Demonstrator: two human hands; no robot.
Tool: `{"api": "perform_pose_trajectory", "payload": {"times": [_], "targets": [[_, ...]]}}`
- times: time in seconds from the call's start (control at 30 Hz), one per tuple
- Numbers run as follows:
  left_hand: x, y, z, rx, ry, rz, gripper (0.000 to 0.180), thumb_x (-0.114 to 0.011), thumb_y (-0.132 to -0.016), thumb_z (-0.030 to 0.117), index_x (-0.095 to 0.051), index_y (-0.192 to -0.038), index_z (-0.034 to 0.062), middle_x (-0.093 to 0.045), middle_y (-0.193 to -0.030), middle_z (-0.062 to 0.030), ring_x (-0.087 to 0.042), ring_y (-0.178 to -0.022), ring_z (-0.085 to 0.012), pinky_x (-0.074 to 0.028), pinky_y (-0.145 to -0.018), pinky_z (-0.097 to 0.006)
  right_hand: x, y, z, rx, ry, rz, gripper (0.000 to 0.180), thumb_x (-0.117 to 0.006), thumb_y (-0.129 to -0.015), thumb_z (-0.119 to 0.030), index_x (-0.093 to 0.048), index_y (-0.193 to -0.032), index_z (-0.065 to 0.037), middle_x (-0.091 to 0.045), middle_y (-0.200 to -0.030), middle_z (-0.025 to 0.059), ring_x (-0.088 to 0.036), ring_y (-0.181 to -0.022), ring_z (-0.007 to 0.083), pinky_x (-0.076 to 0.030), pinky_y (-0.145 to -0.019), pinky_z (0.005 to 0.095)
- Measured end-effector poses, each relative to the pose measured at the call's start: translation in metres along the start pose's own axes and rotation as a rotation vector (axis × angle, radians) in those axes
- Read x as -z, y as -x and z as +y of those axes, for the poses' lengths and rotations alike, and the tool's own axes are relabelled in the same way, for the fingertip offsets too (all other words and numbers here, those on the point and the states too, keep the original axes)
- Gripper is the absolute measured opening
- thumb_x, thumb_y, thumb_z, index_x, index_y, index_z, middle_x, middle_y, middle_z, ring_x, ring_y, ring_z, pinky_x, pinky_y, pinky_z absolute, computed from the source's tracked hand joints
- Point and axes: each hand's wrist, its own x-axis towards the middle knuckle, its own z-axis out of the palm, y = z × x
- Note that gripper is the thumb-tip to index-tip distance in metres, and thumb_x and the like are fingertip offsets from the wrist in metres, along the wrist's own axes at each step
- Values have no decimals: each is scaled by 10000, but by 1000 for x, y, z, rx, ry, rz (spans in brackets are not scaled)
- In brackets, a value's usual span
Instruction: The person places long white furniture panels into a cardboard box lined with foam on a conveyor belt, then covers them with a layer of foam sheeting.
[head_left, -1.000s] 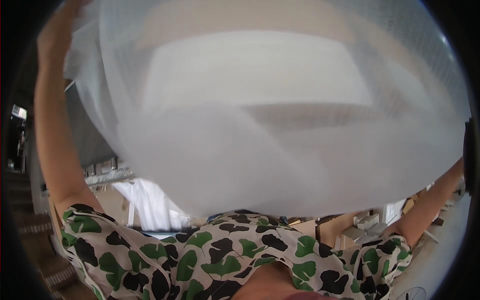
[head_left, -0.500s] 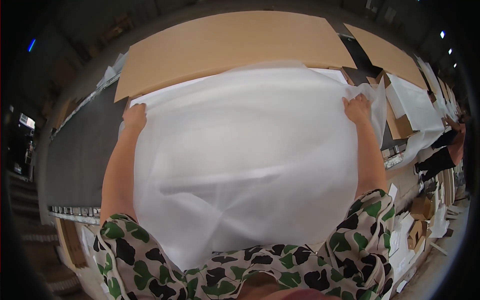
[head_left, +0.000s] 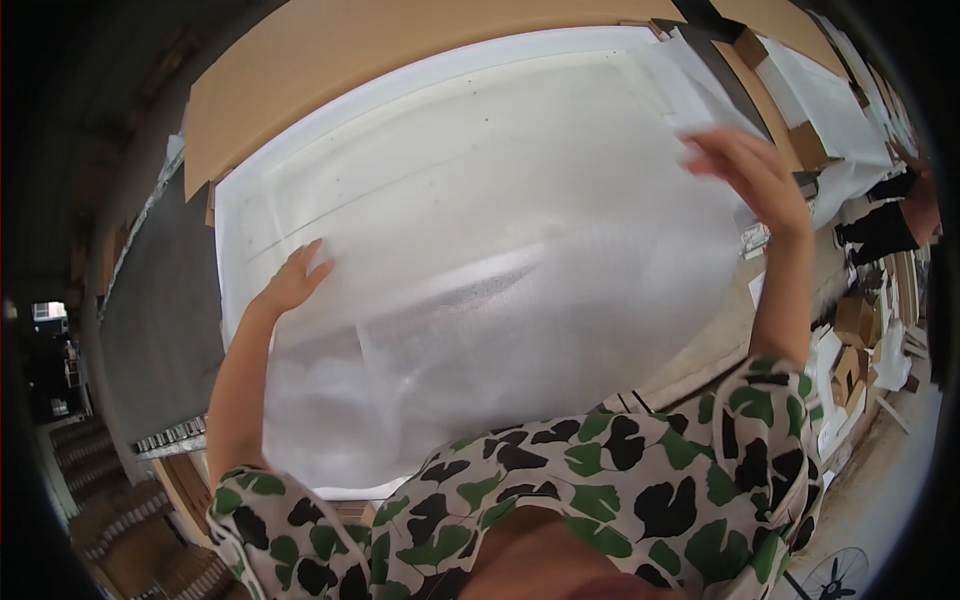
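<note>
A translucent white foam sheet (head_left: 590,260) lies loose and wrinkled over a large flat white panel (head_left: 400,190) with small dark dots and a thin line on it. White edging (head_left: 360,105) shows along the far side, beside a wide cardboard flap (head_left: 300,65). My left hand (head_left: 290,280) rests on or just over the sheet at the left, fingers apart and nothing in them. Over the sheet's right side, my right hand (head_left: 745,170) is partly blurred, its fingers stretched out and holding nothing I can see.
A dark work surface (head_left: 175,290) with a roller edge (head_left: 170,438) extends left. At the right is another open carton (head_left: 815,145) with white sheeting. A person (head_left: 885,225) stands beyond it, near cardboard scraps (head_left: 855,325). A fan (head_left: 838,578) stands at lower right.
Both hands have let go of the foam sheet's far edge. That edge now lies nearer me, baring more of the panel. My left hand came nearer; the view has tilted and shifted.
</note>
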Motion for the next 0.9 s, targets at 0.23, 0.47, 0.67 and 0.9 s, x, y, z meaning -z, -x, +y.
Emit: {"api": "perform_pose_trajectory", "payload": {"times": [0.23, 0.47, 0.67, 0.9], "targets": [[63, 63, 80, -132, 507, 428, 349, -582, -834, 253, -563, -1106, 36, -571, -1107, -153, -523, -1044, -250, -386, -887, -300, -37, 198, 155, 32, -725, 690, 605, -392, -871, -498, -391, -1261, -36, -419, -1282, 72, -355, -1201, 218, -269, -1007, 384], [-7, 243, 32, 433, 824, 1506, 169, -601, -831, 152, -597, -910, 3, -607, -868, -41, -537, -782, -94, -428, -716, -214, -152, 117, 147, -192, -672, 580, 509, -418, -897, -351, -364, -1273, -12, -414, -1291, 68, -369, -1193, 221, -280, -1007, 364], [-188, 284, 18, 685, 1598, 769, 511, -621, -791, 313, -476, -1202, 46, -581, -987, -66, -541, -840, -131, -444, -721, -265, -96, 145, 137, 58, -1017, 33, 445, -365, -886, -241, -389, -1245, 21, -428, -1270, 165, -405, -1169, 318, -299, -999, 474], [-154, 258, 51, -64, 2214, 161, 636, -443, -841, 535, -387, -1265, 65, -538, -690, -48, -494, -519, -109, -415, -429, -212, -98, 141, 79, -229, -595, 685, 435, -414, -886, -227, -388, -1251, 6, -437, -1266, 147, -424, -1153, 304, -364, -959, 454]]}}
